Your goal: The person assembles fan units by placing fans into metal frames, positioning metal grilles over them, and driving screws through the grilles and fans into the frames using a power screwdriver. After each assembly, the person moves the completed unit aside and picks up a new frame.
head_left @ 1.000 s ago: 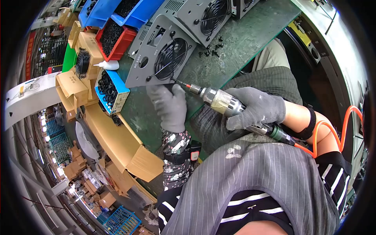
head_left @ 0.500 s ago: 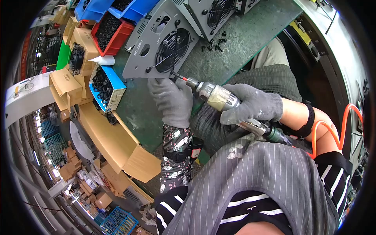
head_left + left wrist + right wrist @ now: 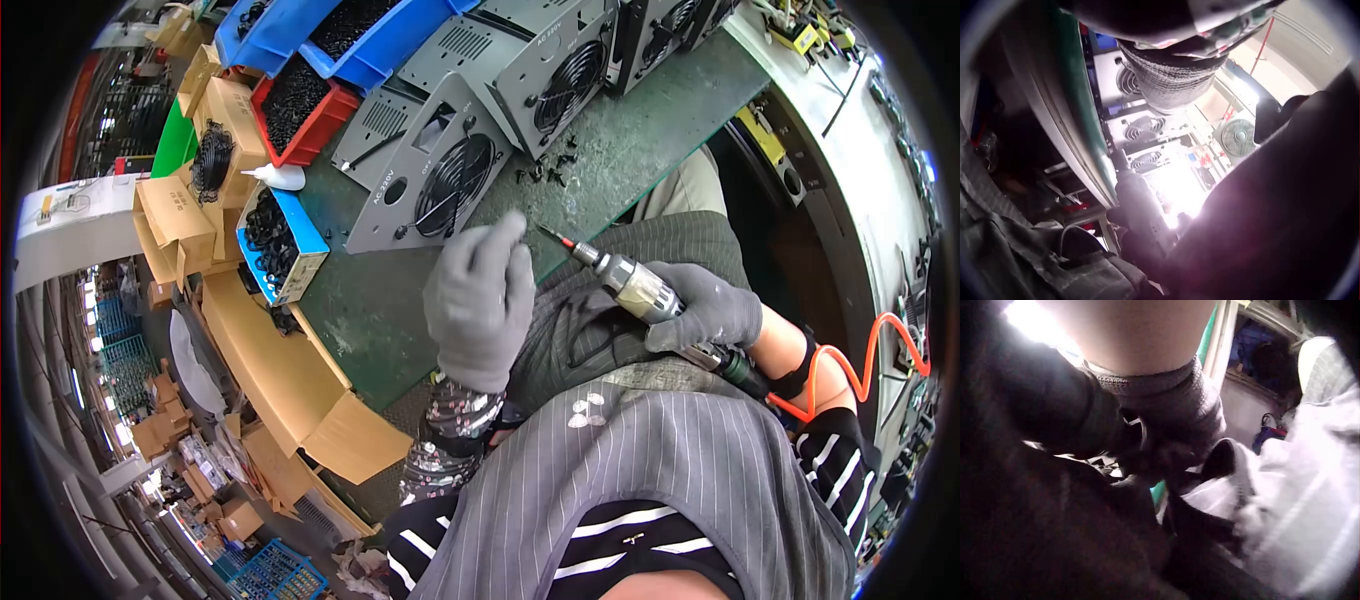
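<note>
My right hand (image 3: 705,312), in a grey glove, grips an air screwdriver (image 3: 640,290) above my lap. Its bit points up and left, apart from the grey panel (image 3: 385,215) marked AC 220V. A black fan grille (image 3: 455,185) is on that panel, at the front of a grey metal case (image 3: 385,115). In front of the panel is my gloved left hand (image 3: 480,310), its fingers loosely extended toward the upper right. No held thing shows in it. Past its fingertips, several small black screws (image 3: 545,172) lie on the green bench top (image 3: 640,130).
More grey cases (image 3: 560,75) with fan grilles stand along the bench. Red (image 3: 300,110) and blue bins (image 3: 385,50) of small black parts are behind. At left are a white bottle (image 3: 280,178), a box of black parts (image 3: 285,245) and cardboard boxes. An orange hose (image 3: 855,370) trails from the screwdriver.
The screwdriver has drawn back from the panel's lower corner, moving right and down with my right hand. My left hand has left the panel's lower edge and shifted right, toward the loose screws.
</note>
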Motion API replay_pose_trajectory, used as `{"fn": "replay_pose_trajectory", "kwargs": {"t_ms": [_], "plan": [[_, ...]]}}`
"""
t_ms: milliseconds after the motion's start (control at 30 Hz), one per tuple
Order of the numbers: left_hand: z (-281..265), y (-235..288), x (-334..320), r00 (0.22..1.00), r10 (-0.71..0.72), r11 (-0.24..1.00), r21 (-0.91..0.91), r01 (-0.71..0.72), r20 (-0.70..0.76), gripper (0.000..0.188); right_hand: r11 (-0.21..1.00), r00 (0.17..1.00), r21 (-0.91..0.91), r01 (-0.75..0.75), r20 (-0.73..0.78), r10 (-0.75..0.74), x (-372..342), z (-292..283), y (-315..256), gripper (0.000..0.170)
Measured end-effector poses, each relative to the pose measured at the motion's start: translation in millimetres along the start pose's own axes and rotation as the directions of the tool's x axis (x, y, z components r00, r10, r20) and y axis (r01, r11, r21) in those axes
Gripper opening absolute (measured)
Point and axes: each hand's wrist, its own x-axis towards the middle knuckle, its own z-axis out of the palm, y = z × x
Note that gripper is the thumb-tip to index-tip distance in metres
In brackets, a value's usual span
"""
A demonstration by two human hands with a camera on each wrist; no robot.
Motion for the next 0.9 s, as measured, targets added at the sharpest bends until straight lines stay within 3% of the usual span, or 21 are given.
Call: {"fn": "replay_pose_trajectory", "kwargs": {"t_ms": [33, 67, 133, 400, 600, 667, 800, 867, 900], "plan": [[5.8, 0.8, 6.1, 0.988, -0.124, 0.992, 0.029, 0.122, 0.088, 0.035, 1.000, 1.000, -0.005, 0.003, 0.004, -0.003, -2.1, -1.2, 3.1, 0.062], [9.5, 5.1, 13.2, 0.989, -0.122, 0.992, 0.030, 0.120, 0.081, 0.035, 0.998, 0.999, 0.029, -0.047, 0.022, 0.046, -3.2, -1.0, 2.2, 0.061], [15.7, 15.9, 28.5, 0.879, -0.411, 0.884, 0.340, 0.320, 0.242, 0.038, 0.997, 0.998, 0.047, -0.056, 0.030, 0.055, -4.5, -1.8, 12.3, 0.060], [37.0, 14.1, 39.2, 0.871, -0.416, 0.847, 0.459, 0.268, 0.260, 0.034, 0.999, 0.998, -0.012, -0.051, 0.047, 0.051, -3.7, -6.6, 10.4, 0.066], [36.2, 9.0, 32.6, 0.856, -0.468, 0.849, 0.382, 0.366, 0.219, 0.023, 0.997, 0.997, -0.068, -0.039, 0.065, 0.043, -3.4, -12.3, 7.8, 0.067], [34.5, 6.0, 24.6, 0.908, -0.381, 0.891, 0.330, 0.311, 0.174, 0.024, 0.996, 0.995, -0.064, -0.066, 0.067, 0.070, -3.9, -11.3, 7.0, 0.067], [25.9, 16.1, 26.7, 0.909, -0.388, 0.899, 0.282, 0.336, 0.154, 0.025, 1.000, 0.998, -0.023, 0.009, 0.061, -0.008, -0.9, -11.3, 18.2, 0.066], [24.9, 18.5, 29.3, 0.962, -0.253, 0.949, 0.220, 0.227, 0.098, 0.023, 0.999, 0.998, -0.039, 0.019, 0.064, -0.017, -0.7, -11.3, 15.7, 0.066], [24.9, 17.9, 29.5, 0.963, -0.252, 0.949, 0.220, 0.226, 0.099, 0.023, 0.999, 0.998, -0.050, -0.018, 0.063, 0.021, -2.0, -10.9, 9.0, 0.066]]}}
